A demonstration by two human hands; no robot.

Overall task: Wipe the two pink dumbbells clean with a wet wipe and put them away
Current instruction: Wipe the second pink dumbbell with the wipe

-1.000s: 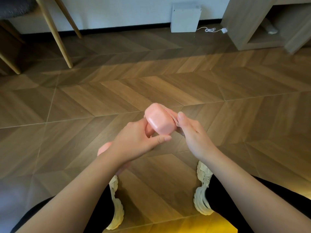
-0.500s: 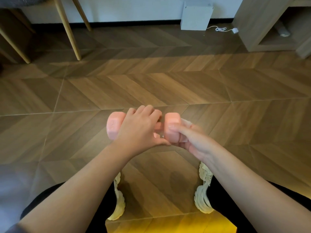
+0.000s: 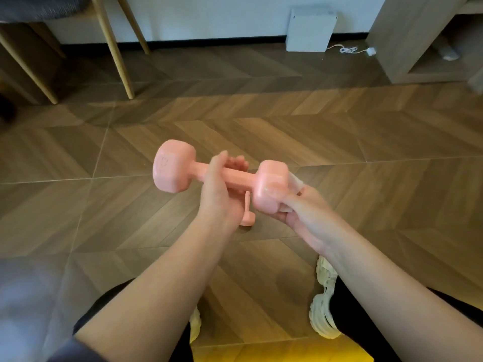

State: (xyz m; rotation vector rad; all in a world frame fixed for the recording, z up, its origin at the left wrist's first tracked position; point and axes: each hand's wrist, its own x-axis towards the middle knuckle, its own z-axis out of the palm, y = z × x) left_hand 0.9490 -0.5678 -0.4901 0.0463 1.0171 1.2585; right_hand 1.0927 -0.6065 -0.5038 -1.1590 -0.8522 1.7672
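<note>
The dumbbell (image 3: pixel 173 165) is held roughly level in the air above the floor (image 3: pixel 366 152), ahead of the knees. The left hand (image 3: pixel 219 189) has its grip clamped round the handle between the two heads; this probably steadies the weight and leaves both heads exposed. The right hand (image 3: pixel 303 215) has its grip curled round the right head, pressing the wet wipe (image 3: pixel 295 182) against its outer face, apparently the surface under cleaning. The second dumbbell (image 3: pixel 248 218) lies on the floor below, mostly hidden behind the left hand.
</note>
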